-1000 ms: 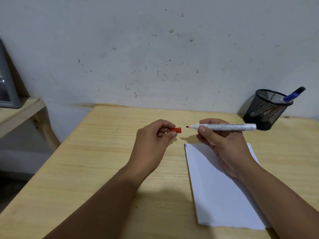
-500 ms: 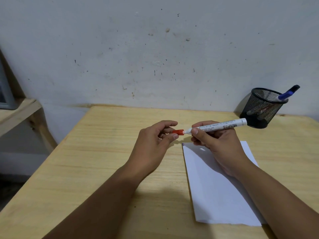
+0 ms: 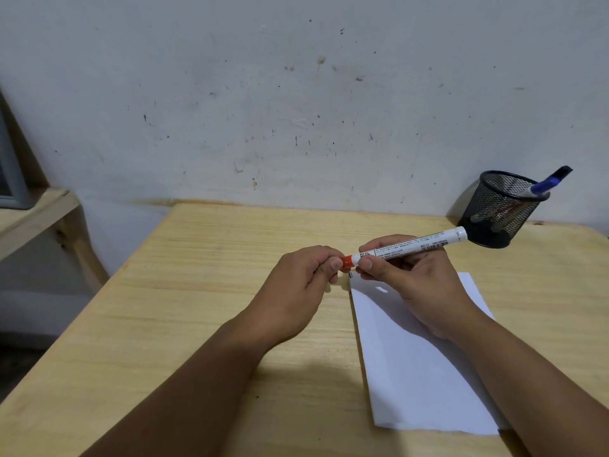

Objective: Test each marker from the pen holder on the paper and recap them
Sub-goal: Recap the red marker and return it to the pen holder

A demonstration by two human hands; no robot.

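both grips: left hand (image 3: 298, 285) on red cap (image 3: 346, 261), right hand (image 3: 415, 285) on marker (image 3: 412, 247)

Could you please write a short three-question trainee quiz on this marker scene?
1. True or false: the red cap is on the marker tip.
2. Which hand grips the marker barrel: A left, B right?
3. Fill in: the blue marker stands in the mesh ____.

Key: 1 true, the cap meets the tip. 2 B; the left pinches the cap. 3 holder, at the table's far right corner, beyond the paper.
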